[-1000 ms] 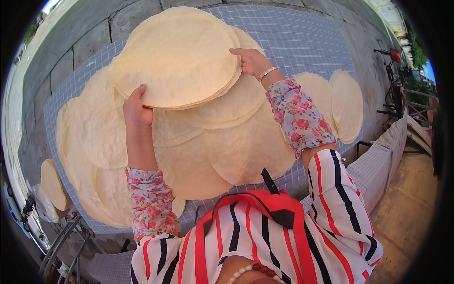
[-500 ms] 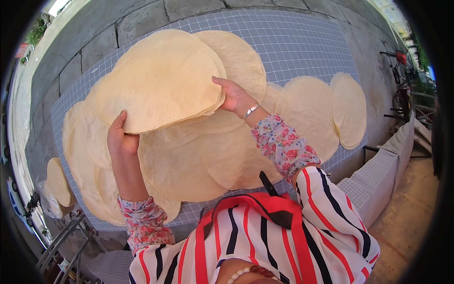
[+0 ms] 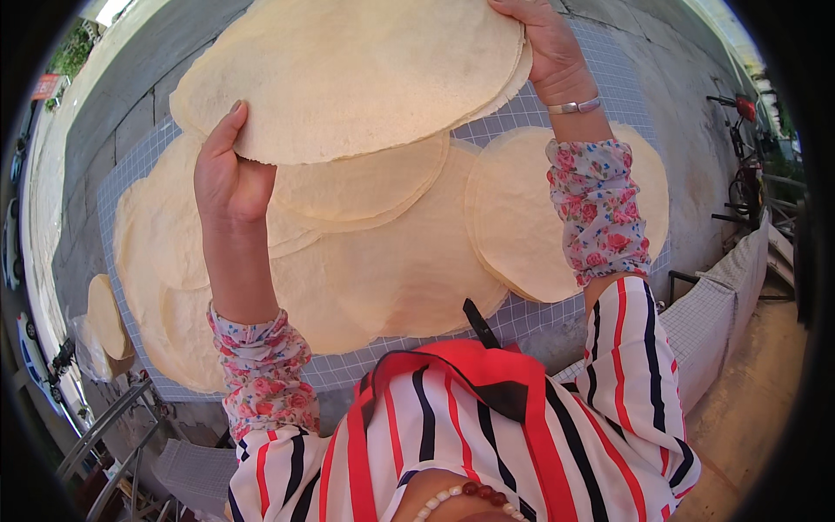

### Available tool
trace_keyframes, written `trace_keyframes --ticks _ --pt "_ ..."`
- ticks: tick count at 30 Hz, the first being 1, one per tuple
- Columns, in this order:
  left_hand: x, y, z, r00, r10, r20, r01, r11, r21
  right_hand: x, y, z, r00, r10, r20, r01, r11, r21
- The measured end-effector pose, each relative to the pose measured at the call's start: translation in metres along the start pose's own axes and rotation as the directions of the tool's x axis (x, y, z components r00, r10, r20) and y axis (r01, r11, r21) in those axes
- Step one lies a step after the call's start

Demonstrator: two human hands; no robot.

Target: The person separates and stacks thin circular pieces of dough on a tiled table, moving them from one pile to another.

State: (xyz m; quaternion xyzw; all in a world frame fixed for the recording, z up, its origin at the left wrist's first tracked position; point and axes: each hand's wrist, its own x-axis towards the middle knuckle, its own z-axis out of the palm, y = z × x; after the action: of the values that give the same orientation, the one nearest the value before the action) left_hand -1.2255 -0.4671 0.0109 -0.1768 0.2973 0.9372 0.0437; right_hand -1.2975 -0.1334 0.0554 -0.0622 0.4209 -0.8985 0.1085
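Observation:
A stack of large, thin, pale round flatbreads (image 3: 357,78) is lifted up close to the camera. My left hand (image 3: 228,174) grips its near left edge, thumb on top. My right hand (image 3: 550,52), with a silver bangle at the wrist, holds the right edge. Below lie several more round flatbreads (image 3: 409,261), overlapping one another on a checked blue-grey cloth (image 3: 531,317). Another flatbread (image 3: 522,217) lies to the right, partly hidden by my right forearm.
A single flatbread (image 3: 106,315) rests on a rack at the left. Grey stone paving (image 3: 113,113) surrounds the cloth. A mesh-covered frame (image 3: 722,322) stands at the right, with a parked bicycle (image 3: 748,174) beyond it. Metal bars (image 3: 104,435) are at the lower left.
Both hands have raised the flatbread stack higher and closer to the camera, so it now covers the top of the view. The view has shifted nearer to the cloth.

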Motion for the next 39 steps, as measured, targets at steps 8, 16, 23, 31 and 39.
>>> trace_keyframes --ticks 8,16,23,31,39 --pt "0.016 -0.113 -0.090 0.979 -0.201 -0.040 0.200 0.894 0.400 -0.209 0.119 -0.087 0.768 -0.029 -0.640 -0.168 0.955 -0.245" --pt "-0.094 -0.165 -0.161 0.977 -0.126 -0.169 0.209 0.697 0.686 -0.498 0.106 -0.224 -0.112 -0.540 -0.834 -0.505 0.754 -0.420" --pt "-0.143 -0.236 -0.164 0.880 -0.332 -0.339 0.473 0.671 0.571 -0.508 0.085 -0.244 -0.295 0.051 -0.954 -0.041 0.997 0.066" --pt "-0.146 -0.252 -0.108 0.817 -0.536 -0.212 0.538 0.578 0.613 -0.481 0.051 -0.257 -0.112 0.015 -0.994 -0.048 0.999 0.020" --pt "-0.160 -0.253 -0.140 0.976 -0.069 0.209 -0.197 0.151 0.969 -0.483 -0.005 -0.262 0.098 -0.285 -0.953 0.061 0.958 -0.281"
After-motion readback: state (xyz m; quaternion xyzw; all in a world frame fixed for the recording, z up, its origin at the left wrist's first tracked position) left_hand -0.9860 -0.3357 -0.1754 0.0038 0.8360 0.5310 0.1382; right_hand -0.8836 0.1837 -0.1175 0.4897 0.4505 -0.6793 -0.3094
